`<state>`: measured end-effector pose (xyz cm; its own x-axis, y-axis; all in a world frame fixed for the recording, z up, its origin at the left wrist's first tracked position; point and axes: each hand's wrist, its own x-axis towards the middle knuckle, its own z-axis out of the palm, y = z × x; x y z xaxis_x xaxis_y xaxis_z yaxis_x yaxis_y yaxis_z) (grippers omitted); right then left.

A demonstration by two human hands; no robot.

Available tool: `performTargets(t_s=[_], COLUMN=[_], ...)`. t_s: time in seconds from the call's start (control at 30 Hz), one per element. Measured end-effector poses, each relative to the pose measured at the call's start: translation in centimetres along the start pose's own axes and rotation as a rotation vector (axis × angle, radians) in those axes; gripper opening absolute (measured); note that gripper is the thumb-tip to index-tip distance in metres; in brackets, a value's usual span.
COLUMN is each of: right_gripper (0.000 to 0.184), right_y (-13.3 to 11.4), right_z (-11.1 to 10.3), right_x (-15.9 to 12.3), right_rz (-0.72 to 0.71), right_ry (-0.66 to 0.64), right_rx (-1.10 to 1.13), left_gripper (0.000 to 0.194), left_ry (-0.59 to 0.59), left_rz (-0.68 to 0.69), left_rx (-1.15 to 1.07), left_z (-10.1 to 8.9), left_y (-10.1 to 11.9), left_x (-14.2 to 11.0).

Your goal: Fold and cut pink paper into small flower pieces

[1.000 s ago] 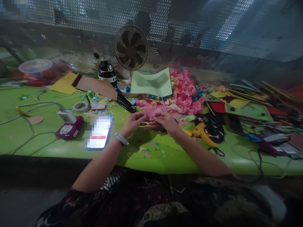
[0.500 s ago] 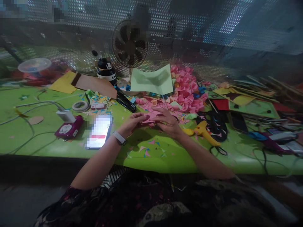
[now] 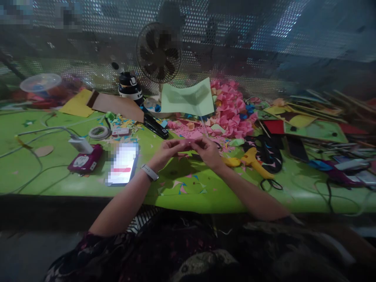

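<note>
Above the front of the green table, both hands meet fingertip to fingertip on a small piece of pink paper. My left hand is closed, thumb and index finger pinching its left side. My right hand pinches the other side, fingers curled; much of the paper is hidden by the fingers. Just beyond lie flat pink paper scraps and a large heap of folded pink paper pieces. A black stapler rests beyond my left hand. Near my right wrist lies a yellow glue gun.
A lit phone and a purple power box with cables lie left. Behind are a tape roll, a fan, a dark bottle and a pale green sheet. Scissors sit right, near stacked card frames.
My right hand's fingers, spread over the pink paper before, have closed into a pinch beside my left fingertips. Less of the paper shows now.
</note>
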<state>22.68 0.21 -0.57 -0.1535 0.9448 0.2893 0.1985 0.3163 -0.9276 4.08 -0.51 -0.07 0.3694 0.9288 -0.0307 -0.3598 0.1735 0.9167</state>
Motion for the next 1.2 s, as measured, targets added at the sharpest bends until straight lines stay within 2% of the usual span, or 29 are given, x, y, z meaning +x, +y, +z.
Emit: performTargets(t_s=[0.13,0.37,0.67,0.83,0.93,1.03,1.13,1.2], right_gripper=[0.033,0.033,0.032,0.038,0.042,0.044,0.047,0.048], right_y=[-0.31,-0.71,-0.92,-0.56,-0.4,-0.46,-0.56,-0.6], right_z=[-0.04,-0.17,0.25,0.21,0.15,0.17,0.23,0.21], right_x=[-0.12,-0.18,-0.64,-0.41,-0.19,-0.02,0.07,0.06], right_rz=[-0.022,0.02,-0.064,-0.019,0.017,-0.044,-0.114,-0.109], right_ry=[-0.056,-0.089,-0.014,0.017,-0.018,-0.065,-0.047,-0.043], right_rx=[-0.013,0.016,-0.05,-0.033,-0.045,-0.148,-0.2,-0.19], left_gripper=[0.041,0.044,0.043,0.041,0.045,0.049,0.049,0.05], left_ry=[0.033,0.041,0.094,0.099,0.1,0.095,0.109,0.118], left_rz=[0.038,0.051,0.07,0.105,0.115,0.109,0.1,0.09], left_rx=[0.092,0.061,0.075,0.13,0.154,0.157,0.162,0.167], left_z=[-0.12,-0.49,-0.37,-0.51,-0.56,-0.52,-0.5,-0.54], left_y=[-0.08,-0.47,-0.43,-0.53,-0.71,-0.81,-0.68,-0.5], left_x=[0.0,0.33,0.3,0.36,0.46,0.51,0.42,0.32])
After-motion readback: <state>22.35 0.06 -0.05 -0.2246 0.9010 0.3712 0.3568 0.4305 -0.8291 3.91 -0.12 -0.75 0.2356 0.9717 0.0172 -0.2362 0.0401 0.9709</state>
